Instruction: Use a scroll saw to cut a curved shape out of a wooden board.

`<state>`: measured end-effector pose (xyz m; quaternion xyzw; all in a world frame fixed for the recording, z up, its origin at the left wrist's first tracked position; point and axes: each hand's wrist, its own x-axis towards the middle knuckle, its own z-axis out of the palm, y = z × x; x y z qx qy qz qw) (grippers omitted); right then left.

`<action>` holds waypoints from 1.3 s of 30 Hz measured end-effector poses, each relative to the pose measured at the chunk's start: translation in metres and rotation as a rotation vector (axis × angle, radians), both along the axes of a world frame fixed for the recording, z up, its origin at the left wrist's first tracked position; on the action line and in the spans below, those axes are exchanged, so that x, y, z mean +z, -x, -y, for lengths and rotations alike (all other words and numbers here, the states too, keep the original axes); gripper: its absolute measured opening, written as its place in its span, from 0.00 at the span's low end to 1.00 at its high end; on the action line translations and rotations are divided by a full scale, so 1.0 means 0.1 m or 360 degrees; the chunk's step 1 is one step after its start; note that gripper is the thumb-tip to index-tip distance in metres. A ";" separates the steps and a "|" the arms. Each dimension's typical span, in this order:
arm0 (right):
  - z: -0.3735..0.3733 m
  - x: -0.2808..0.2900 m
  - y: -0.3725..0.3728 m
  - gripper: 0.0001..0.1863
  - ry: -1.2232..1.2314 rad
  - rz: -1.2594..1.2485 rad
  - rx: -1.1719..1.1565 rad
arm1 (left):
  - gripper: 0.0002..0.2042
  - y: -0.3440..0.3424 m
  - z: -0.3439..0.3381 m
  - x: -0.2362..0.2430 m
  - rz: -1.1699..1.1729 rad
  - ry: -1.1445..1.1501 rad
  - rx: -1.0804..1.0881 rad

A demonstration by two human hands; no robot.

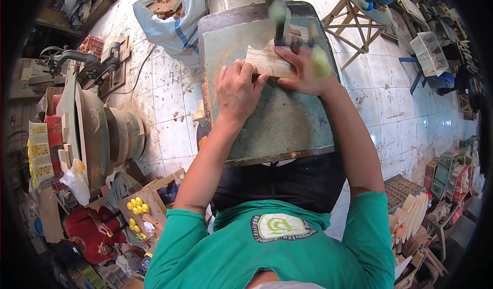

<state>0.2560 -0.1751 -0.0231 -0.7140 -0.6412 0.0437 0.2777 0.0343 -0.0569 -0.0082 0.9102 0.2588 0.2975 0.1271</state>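
A flat pale wooden piece [267, 61] lies on the grey-green machine table [280, 124], right under the saw's blade guide [281, 24]. My left hand [237, 87] presses on the piece's near left edge, fingers curled over it. On the right side of the piece my right hand [303, 68] pushes down, fingers spread beside the blade guide. Both forearms reach up from my green shirt at the bottom of the view. A dark pencil line curves across the wood.
A blue-and-white sack of wood offcuts [172, 11] sits on the tiled floor to the left. Round wooden discs [110, 135] and another machine stand at far left. A wooden stool [354, 22], a fan and a white basket [430, 52] are on the right.
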 end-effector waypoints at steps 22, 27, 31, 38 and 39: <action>0.05 0.12 0.03 0.42 -0.0073 0.0044 0.0117 | 0.15 0.00 0.00 0.04 0.0008 0.0065 -0.0013; -0.01 0.09 -0.01 0.38 -0.0148 0.0009 0.0178 | 0.15 0.00 0.00 0.04 0.0023 0.0076 -0.0025; -0.01 0.07 0.03 0.37 -0.0197 -0.0025 0.0141 | 0.15 0.00 0.00 0.03 0.0010 0.0074 -0.0024; -0.01 0.05 -0.01 0.38 -0.0156 0.0156 0.0098 | 0.15 0.00 0.00 0.02 0.0036 0.0051 -0.0013; -0.03 0.04 -0.03 0.40 -0.0123 0.0103 0.0138 | 0.14 0.00 -0.01 0.01 0.0092 0.0013 -0.0033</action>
